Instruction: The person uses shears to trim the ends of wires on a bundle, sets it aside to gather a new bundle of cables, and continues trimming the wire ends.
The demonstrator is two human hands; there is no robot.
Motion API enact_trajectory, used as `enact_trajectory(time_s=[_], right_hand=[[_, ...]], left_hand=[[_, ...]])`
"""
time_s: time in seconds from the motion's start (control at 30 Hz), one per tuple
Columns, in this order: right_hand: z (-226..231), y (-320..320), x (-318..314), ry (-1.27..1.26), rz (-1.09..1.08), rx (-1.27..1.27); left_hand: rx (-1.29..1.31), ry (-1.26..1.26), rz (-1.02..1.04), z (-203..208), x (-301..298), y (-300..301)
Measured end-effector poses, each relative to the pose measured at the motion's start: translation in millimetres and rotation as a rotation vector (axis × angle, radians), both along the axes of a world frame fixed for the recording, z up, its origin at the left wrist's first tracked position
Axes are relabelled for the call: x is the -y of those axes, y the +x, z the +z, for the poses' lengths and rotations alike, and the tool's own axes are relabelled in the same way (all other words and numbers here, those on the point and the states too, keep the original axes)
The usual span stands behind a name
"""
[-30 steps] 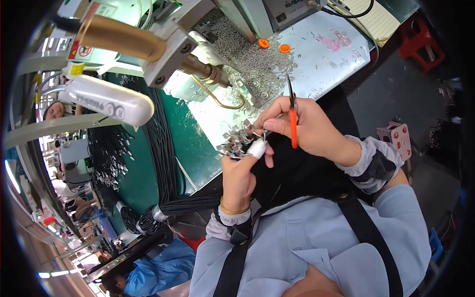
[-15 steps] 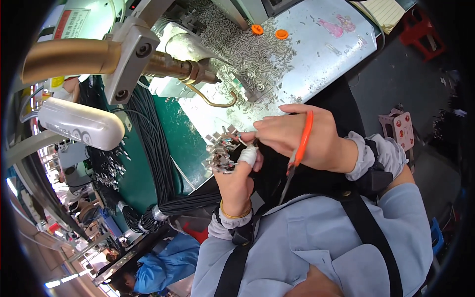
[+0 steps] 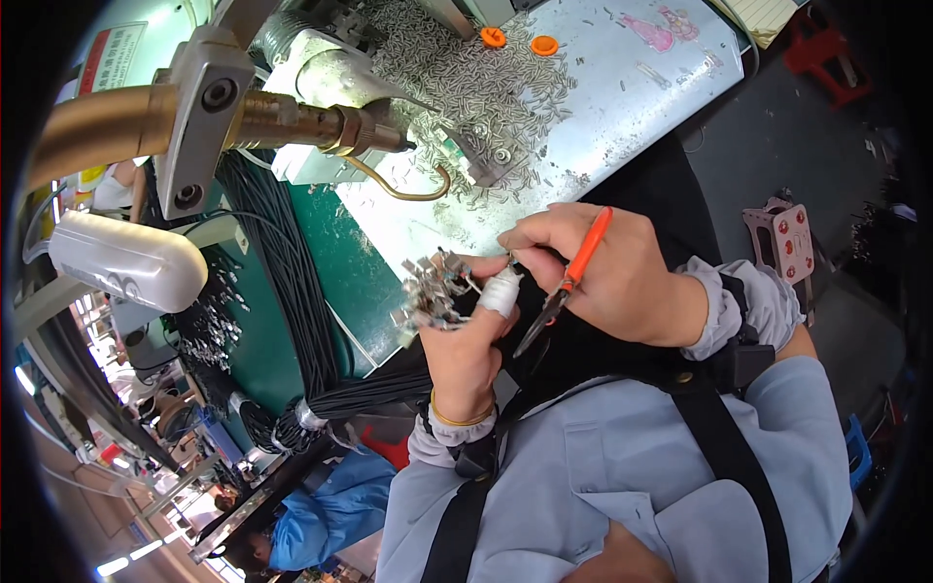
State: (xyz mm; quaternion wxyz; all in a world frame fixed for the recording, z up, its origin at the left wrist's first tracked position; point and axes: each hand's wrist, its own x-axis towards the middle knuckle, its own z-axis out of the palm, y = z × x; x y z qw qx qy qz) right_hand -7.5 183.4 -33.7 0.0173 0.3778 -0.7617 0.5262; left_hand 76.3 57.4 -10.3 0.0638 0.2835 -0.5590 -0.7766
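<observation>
My left hand (image 3: 465, 348) is closed around a bunch of small silvery metal connectors (image 3: 432, 290), which fan out past its fingers. White tape wraps the left thumb (image 3: 501, 293). Close beside it, my right hand (image 3: 622, 277) has its thumb and forefinger pinched together at the left fingertips. Whatever lies in that pinch is too small to make out. Held across the same palm are orange-handled snips (image 3: 587, 255), their dark blades pointing down toward my lap. Both hands are just in front of the pale worktop's near edge.
Countless small metal pins (image 3: 466, 73) cover the pale worktop (image 3: 622, 117), with two orange rings (image 3: 544, 46) beside them. A machine with a brass nozzle (image 3: 374, 133) overhangs from the left. Bundled black cables (image 3: 301, 291) lie on a green surface. A folding stool (image 3: 785, 241) stands at right.
My right hand has turned, and the snips' blades have swung leftward toward the left wrist. Its thumb and forefinger now show pinched by the left thumb. The view has shifted slightly.
</observation>
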Motion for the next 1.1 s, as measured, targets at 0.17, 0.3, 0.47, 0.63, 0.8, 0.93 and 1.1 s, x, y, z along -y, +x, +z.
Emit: enact_trajectory(time_s=[0.17, 0.3, 0.47, 0.63, 0.8, 0.93, 1.1], right_hand=[[3, 1, 0, -0.083, 0.057, 0.343], [-1, 0, 2, -0.217, 0.08, 0.377], [10, -11, -7, -0.105, 0.044, 0.156], [10, -13, -20, 0.321, 0.094, 0.141], [7, -8, -13, 0.368, 0.037, 0.072], [4, -8, -9, 0.384, 0.058, 0.118], [0, -7, -7, 0.41, 0.083, 0.169]], left_hand=[[-0.002, 0.128, 0.017, 5, -1, -7], [-0.012, 0.414, -0.071, -1, 12, -6], [-0.03, 0.272, 0.001, 0, 10, -6], [-0.162, 0.097, 0.071, -3, 5, -2], [-0.163, -0.01, 0.123, 2, -2, -5], [-0.145, -0.038, 0.103, 5, -2, -7], [-0.075, -0.056, 0.115, 7, 3, -11]])
